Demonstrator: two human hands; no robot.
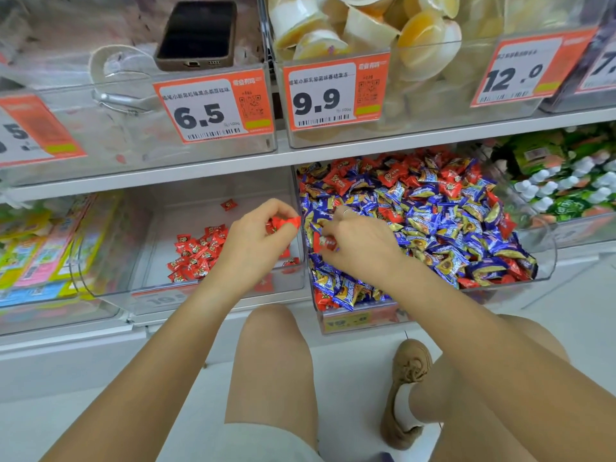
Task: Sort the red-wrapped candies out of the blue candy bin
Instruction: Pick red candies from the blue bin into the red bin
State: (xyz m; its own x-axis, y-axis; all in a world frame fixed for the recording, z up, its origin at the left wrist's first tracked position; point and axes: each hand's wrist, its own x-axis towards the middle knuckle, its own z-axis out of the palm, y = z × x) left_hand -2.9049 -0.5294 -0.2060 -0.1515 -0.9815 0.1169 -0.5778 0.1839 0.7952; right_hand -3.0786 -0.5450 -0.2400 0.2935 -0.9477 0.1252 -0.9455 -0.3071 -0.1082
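1. Head view: my left hand (256, 235) pinched a red-wrapped candy (283, 224) between thumb and curled fingertips, just above the wall between the two bins.
2. My right hand (360, 241) curled round another red candy (326, 242) at the left edge of the blue candy bin (546, 258).
3. The pile of sorted reds (196, 255) lay down and left of my left hand, in the clear bin (110, 288); that hand was nearer.
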